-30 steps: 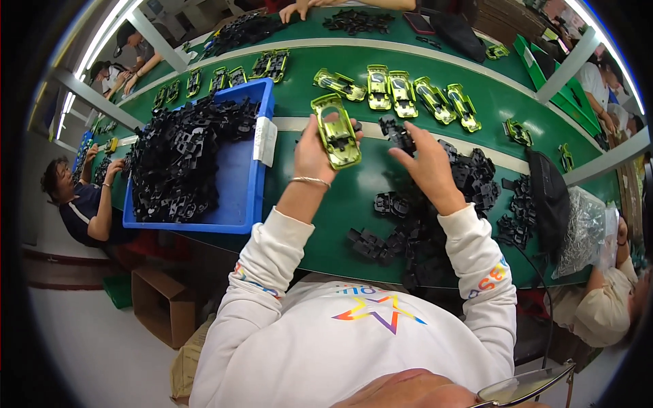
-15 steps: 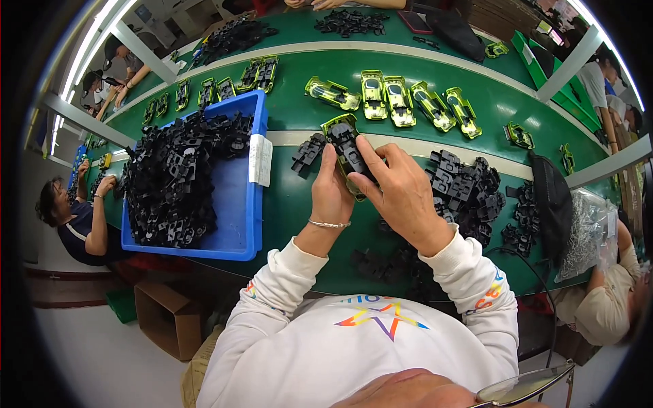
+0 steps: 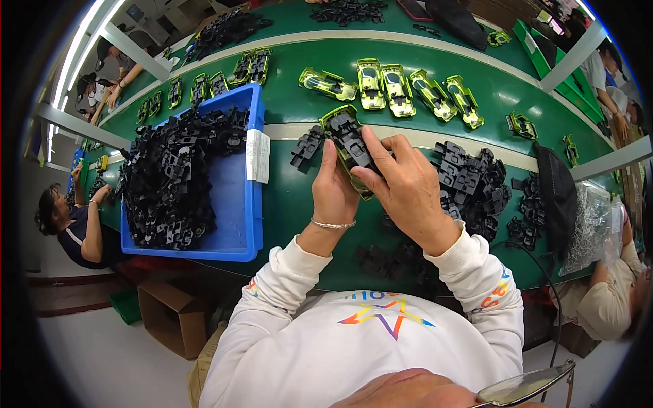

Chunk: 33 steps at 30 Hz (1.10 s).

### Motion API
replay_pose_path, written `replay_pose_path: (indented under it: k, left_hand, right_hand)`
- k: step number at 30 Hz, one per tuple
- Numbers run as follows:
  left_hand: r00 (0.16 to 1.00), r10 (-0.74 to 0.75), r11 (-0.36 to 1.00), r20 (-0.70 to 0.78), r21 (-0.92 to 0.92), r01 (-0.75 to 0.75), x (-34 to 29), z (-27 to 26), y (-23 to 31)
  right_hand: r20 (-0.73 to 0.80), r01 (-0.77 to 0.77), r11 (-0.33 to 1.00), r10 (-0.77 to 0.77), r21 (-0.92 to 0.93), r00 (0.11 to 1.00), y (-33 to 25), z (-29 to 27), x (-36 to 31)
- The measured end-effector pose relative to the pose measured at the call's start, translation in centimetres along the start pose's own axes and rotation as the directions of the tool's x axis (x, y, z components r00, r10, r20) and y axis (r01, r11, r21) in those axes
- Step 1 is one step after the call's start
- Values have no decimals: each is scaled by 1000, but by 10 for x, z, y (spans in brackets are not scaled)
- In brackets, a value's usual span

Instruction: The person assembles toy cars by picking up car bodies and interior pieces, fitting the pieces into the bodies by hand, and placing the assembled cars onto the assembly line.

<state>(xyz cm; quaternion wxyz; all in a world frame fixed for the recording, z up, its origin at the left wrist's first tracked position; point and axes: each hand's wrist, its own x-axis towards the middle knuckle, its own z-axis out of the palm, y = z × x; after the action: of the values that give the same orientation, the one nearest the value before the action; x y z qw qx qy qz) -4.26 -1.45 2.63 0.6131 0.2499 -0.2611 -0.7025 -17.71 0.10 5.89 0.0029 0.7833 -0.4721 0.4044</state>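
Note:
Both my hands hold a toy car body (image 3: pixel 332 120), yellow-green at its edges, with black plastic parts set inside it. It is tilted, its far end pointing away and slightly left. My left hand (image 3: pixel 333 194) grips the left side, thumb along the edge. My right hand (image 3: pixel 410 190) closes on the right side, index finger and thumb pressed on the black part and covering some of it. A loose black plastic part (image 3: pixel 307 147) lies on the table left of the car. Right of my right hand is a pile of black plastic parts (image 3: pixel 468 175).
A blue bin (image 3: pixel 256 228) heaped with black parts stands at the left. Several green car bodies (image 3: pixel 370 85) lie in a row beyond my hands on the green table (image 3: pixel 286 112). A black bag (image 3: pixel 556 183) and clear plastic bag (image 3: pixel 586 221) are at right. Co-workers sit around.
The view has shifted slightly. Both hands keep their hold on the toy car body; the right thumb and fingers have moved only a little on it.

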Motion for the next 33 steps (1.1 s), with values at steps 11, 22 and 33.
replay_pose_path:
  k: [11,22,33]
  left_hand:
    - [1000,2,1000,-6,20,-2,-3,0,-6]
    - [995,36,916,91,394,-69,-1,-10,-17]
    - [997,60,928,43,365,-71,15,6,6]
  right_hand:
    - [47,-14,997,18,-79,999,-7,-8,-1]
    - [589,193,888,102,-416,801,-25,-38,20]
    - [401,-426,770,242,475,883,21,-34,12]
